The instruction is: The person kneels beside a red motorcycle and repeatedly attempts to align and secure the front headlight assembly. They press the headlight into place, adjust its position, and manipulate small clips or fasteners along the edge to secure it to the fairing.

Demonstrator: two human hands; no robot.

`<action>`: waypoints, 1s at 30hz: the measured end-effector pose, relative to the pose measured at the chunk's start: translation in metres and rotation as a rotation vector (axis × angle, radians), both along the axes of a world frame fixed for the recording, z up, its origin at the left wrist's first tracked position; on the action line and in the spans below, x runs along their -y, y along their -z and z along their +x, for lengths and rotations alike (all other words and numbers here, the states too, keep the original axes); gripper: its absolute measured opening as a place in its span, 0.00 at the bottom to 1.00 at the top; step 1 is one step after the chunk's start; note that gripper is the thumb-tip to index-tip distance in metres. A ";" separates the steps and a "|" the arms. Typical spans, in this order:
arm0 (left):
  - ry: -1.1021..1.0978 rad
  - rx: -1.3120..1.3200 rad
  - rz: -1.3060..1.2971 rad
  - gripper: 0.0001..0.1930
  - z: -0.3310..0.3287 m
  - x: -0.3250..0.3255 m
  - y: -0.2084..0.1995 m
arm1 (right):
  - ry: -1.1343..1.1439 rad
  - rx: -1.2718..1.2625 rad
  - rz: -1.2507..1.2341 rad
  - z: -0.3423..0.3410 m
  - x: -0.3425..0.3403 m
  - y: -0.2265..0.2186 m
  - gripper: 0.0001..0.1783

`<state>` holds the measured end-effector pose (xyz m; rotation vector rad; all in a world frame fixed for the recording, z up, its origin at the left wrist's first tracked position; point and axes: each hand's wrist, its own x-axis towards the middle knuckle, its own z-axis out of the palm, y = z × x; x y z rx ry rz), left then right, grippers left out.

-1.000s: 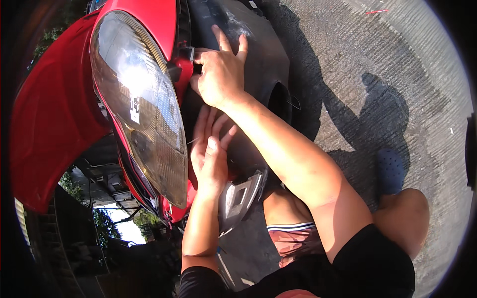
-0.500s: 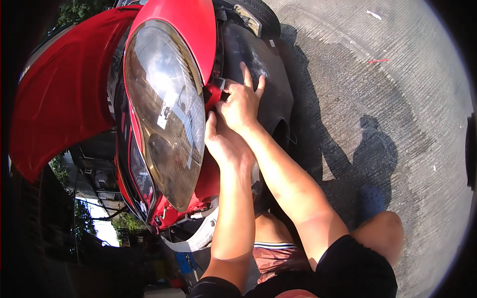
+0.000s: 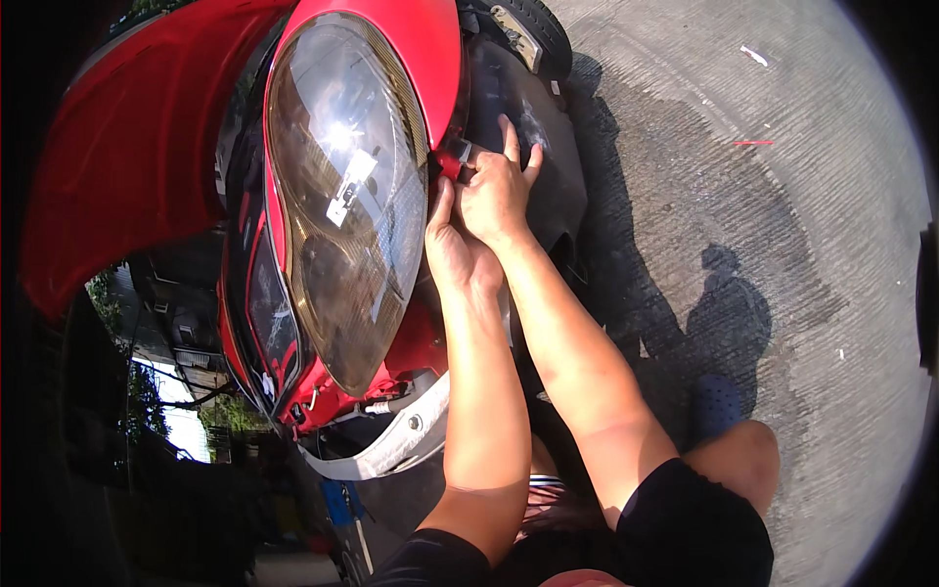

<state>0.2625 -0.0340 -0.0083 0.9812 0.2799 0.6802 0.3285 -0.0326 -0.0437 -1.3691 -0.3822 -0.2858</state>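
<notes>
A large clear headlight [image 3: 342,215] with an amber-tinted edge sits on the red front corner of a car. Just right of it, a small red bracket [image 3: 450,166] sticks out beside the dark liner panel [image 3: 558,161]. My right hand [image 3: 496,201] has its thumb and forefinger closed at the bracket's dark end, with two other fingers raised and spread. Below and partly behind it, my left hand [image 3: 458,259] points its thumb up at the bracket's lower edge. The left hand's other fingers are hidden, as is anything they hold.
The raised red hood [image 3: 137,166] stands at the left. A white curved bumper beam [image 3: 396,440] lies below the headlight, close to my left forearm. A tire [image 3: 548,39] is at the top. Ribbed concrete [image 3: 675,196] stretches right, bearing a thin red strip [image 3: 753,143].
The view has shifted, so the car and both hands appear farther right and slightly higher. Both hands stay at the red bracket, with little change in grip.
</notes>
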 end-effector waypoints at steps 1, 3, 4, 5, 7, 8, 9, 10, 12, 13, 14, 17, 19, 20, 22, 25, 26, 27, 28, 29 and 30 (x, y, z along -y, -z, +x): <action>0.025 0.024 -0.020 0.17 0.001 0.001 0.001 | -0.007 -0.004 -0.004 0.003 0.002 -0.001 0.12; 0.059 0.065 -0.062 0.18 -0.004 -0.006 0.007 | -0.067 -0.009 -0.059 0.005 0.006 -0.003 0.13; 0.128 0.124 -0.084 0.20 -0.005 -0.013 0.013 | -0.096 -0.012 -0.086 0.005 0.007 -0.003 0.13; 0.154 0.140 -0.097 0.20 -0.004 -0.015 0.016 | -0.073 -0.001 -0.080 0.007 0.006 0.000 0.14; 0.209 0.173 -0.124 0.20 0.000 -0.018 0.023 | -0.024 0.023 -0.067 0.010 0.004 0.006 0.15; 0.258 0.210 -0.103 0.20 -0.001 -0.018 0.024 | 0.016 0.026 -0.050 0.009 0.003 0.007 0.15; 0.296 0.235 -0.088 0.20 0.000 -0.018 0.025 | 0.010 0.011 0.006 0.013 0.003 0.010 0.15; 0.335 0.261 -0.074 0.21 0.004 -0.017 0.028 | 0.004 -0.004 0.062 0.021 0.004 0.014 0.16; 0.280 0.269 0.001 0.21 0.014 -0.005 0.022 | -0.038 -0.017 0.205 0.027 0.009 0.020 0.18; 0.213 0.324 -0.067 0.20 0.016 -0.003 0.017 | -0.076 -0.025 0.241 0.030 0.008 0.019 0.18; 0.147 0.345 -0.050 0.19 0.021 -0.004 0.018 | -0.060 -0.013 0.234 0.029 0.010 0.021 0.18; -0.007 0.371 -0.030 0.17 0.025 -0.003 0.018 | -0.001 0.069 0.184 0.028 0.008 0.024 0.18; -0.096 0.340 -0.032 0.18 0.026 -0.001 0.020 | 0.018 0.130 0.139 0.029 0.006 0.030 0.18; -0.121 0.327 -0.026 0.19 0.025 0.001 0.020 | 0.013 0.158 0.117 0.029 0.006 0.032 0.17; -0.171 0.300 -0.015 0.20 0.025 0.004 0.023 | 0.022 0.190 0.103 0.028 0.004 0.036 0.17; -0.261 0.219 0.066 0.20 0.030 0.008 0.024 | 0.037 0.175 0.069 0.029 0.008 0.033 0.16; -0.295 0.215 0.045 0.21 0.030 0.004 0.027 | 0.000 0.157 0.026 0.027 0.010 0.028 0.19; -0.309 0.173 0.081 0.21 0.028 0.003 0.029 | -0.027 0.122 0.037 0.027 0.017 0.018 0.18; -0.323 0.132 0.117 0.21 0.026 0.003 0.030 | -0.055 0.087 0.047 0.025 0.025 0.007 0.17; -0.323 0.088 0.147 0.21 0.027 0.004 0.033 | -0.069 0.050 0.053 0.026 0.030 0.004 0.16; -0.323 0.068 0.178 0.20 0.030 0.004 0.035 | 0.043 0.081 0.075 0.029 0.018 0.009 0.19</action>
